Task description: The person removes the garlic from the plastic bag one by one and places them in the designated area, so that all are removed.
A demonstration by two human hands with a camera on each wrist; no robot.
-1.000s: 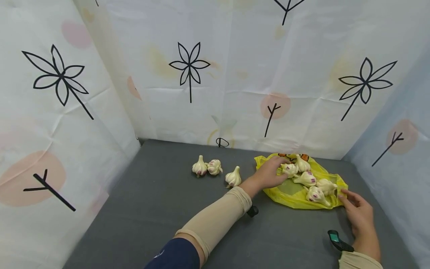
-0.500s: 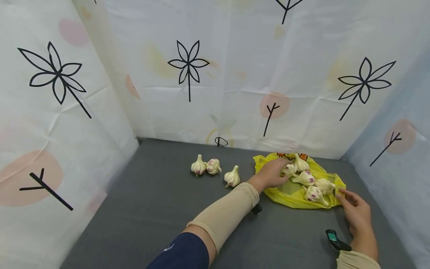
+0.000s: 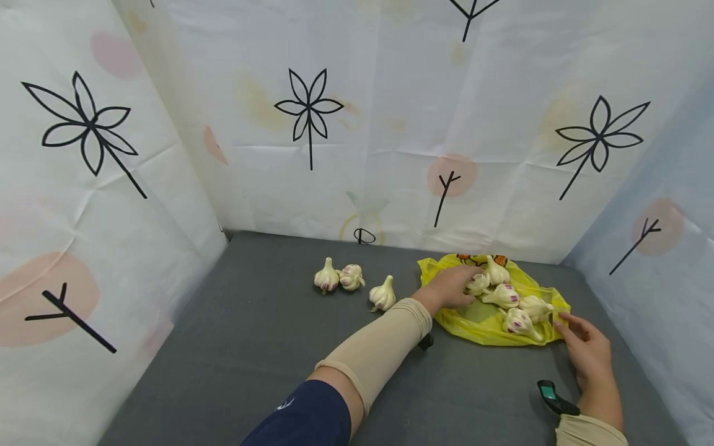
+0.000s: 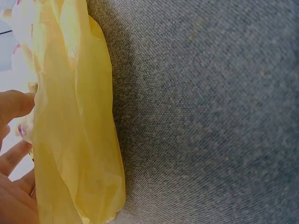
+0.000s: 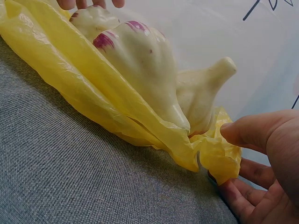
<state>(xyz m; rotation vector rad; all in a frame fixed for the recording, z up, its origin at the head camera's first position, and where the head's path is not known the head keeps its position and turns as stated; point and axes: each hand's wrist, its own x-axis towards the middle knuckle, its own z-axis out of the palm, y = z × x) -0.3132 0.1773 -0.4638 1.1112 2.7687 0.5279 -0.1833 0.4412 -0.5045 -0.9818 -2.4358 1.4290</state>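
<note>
As before, left hand (image 3: 449,289) still grips garlic bulb (image 3: 477,284) on yellow bag (image 3: 480,325).

No words, numbers or brand names to read anywhere. Only drawn black flowers and twig shapes on the white sheets (image 3: 390,124), and an orange print, too small to read, on the yellow bag (image 3: 485,323).
</note>
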